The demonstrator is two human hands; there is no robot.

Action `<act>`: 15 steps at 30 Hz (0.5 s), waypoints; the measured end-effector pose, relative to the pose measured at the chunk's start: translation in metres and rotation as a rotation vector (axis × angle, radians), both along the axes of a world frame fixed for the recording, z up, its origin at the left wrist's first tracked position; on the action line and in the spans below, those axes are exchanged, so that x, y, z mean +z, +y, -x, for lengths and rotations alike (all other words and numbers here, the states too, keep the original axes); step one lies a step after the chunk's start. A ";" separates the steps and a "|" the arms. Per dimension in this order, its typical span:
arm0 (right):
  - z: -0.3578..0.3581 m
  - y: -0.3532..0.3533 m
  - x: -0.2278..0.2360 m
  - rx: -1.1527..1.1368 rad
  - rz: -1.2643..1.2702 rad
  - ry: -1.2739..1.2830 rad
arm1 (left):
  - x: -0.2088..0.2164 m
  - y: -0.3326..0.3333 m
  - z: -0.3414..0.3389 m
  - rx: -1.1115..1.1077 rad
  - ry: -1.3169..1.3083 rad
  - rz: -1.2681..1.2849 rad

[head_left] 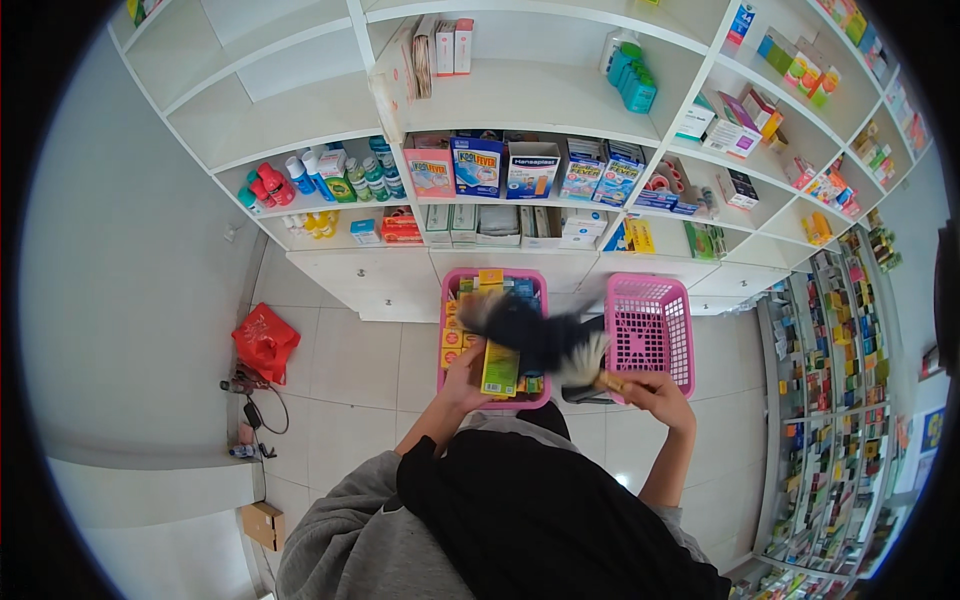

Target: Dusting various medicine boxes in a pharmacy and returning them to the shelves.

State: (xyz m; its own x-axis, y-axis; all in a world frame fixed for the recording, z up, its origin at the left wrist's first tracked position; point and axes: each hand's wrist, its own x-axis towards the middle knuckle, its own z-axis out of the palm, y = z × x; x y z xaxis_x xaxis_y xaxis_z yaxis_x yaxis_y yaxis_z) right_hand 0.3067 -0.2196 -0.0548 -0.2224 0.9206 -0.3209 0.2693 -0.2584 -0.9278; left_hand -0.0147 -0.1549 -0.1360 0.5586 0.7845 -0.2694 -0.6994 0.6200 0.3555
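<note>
My left hand [465, 381] grips a yellow-green carton [500, 369] above a pink basket [442, 374] packed with small boxes. In my right hand [656, 396] is the pale handle of a feather duster [540, 338]. Its dark feathers are smeared by motion and reach across to the carton's upper end, hiding part of the basket's contents. Whether the feathers touch the carton cannot be made out. Pale feathers show near the handle. Right of the duster stands a second pink basket [677, 284] with lattice walls.
White shelves [540, 105] with bottles and medicine boxes rise ahead, above white drawers [372, 281]. Along the right runs a glass-fronted rack [835, 400] of small packages. On the tiled floor at left lie a red plastic bag [266, 342], cables [272, 408] and a brown cardboard box [263, 525].
</note>
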 end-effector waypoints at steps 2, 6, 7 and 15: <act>0.000 -0.002 0.000 0.076 -0.052 0.030 | -0.003 -0.001 0.001 0.048 0.074 -0.066; 0.002 -0.004 -0.001 0.018 0.007 0.065 | -0.015 -0.002 0.003 -0.018 -0.018 -0.085; 0.002 -0.005 -0.002 0.048 -0.031 0.072 | -0.018 -0.002 0.001 -0.038 -0.354 -0.164; 0.035 -0.002 -0.035 -0.126 -0.224 0.159 | -0.028 -0.001 0.002 0.249 -0.244 -0.016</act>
